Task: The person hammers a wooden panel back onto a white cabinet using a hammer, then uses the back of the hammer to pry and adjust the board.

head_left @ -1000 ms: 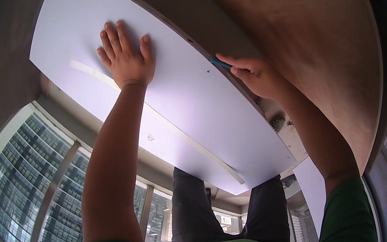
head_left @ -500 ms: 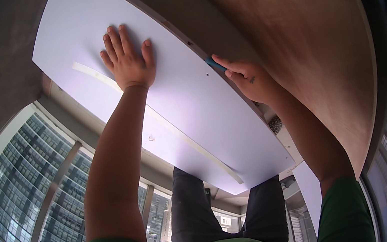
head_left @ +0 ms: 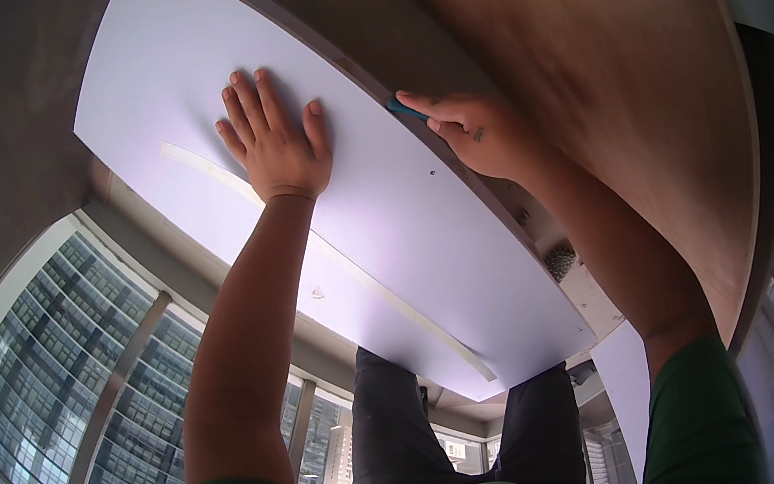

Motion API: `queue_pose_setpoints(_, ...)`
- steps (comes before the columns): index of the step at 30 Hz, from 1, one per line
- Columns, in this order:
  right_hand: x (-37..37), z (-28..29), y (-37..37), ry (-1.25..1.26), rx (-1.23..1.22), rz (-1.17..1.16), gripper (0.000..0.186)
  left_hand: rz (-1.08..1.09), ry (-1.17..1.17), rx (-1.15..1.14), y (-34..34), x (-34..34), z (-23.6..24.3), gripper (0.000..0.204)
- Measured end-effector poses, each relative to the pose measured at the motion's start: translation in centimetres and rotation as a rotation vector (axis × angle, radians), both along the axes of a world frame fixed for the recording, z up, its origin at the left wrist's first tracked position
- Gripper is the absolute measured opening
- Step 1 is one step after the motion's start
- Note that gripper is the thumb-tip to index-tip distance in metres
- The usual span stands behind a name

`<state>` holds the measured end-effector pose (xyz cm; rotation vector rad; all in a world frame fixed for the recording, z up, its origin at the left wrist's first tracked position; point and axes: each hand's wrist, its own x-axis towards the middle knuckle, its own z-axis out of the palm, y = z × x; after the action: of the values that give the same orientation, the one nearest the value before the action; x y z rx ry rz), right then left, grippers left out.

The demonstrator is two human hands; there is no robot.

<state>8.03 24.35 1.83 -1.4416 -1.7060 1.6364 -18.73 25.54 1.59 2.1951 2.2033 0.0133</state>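
Note:
A long white panel (head_left: 382, 212) slants across the view, from the far left down to my legs. My left hand (head_left: 279, 148) lies flat on its face with the fingers spread. Along the panel's right edge, my right hand (head_left: 476, 134) grips a small blue-green tool (head_left: 407, 110), whose tip meets that edge. Most of the tool is hidden in my fingers, so its kind cannot be made out. A pale strip of tape (head_left: 385, 291) runs lengthwise down the panel, partly under my left wrist.
A broad brown wooden board (head_left: 625, 83) curves along the right side. Tall windows (head_left: 97, 389) with buildings beyond stand at the left. A second white panel (head_left: 625, 376) shows beside my right forearm. My legs (head_left: 399, 443) are below the panel's near end.
My right hand has slid the blue-green tool farther up along the panel's edge. The left hand stays flat on the panel, while the whole view has shifted slightly.

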Motion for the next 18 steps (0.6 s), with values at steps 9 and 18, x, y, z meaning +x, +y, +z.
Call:
queue_pose_setpoints(9, -3.8, 0.0, 6.4, 0.009, -0.107, 0.017, 0.045, -0.017, -0.023, -0.021, 0.0, 0.2, 0.6, 0.073)
queue_pose_setpoints(18, -6.6, -0.1, 10.8, -0.033, -0.070, 0.039, 0.042, -0.032, -0.044, -0.018, -0.1, 0.1, 0.3, 0.074)
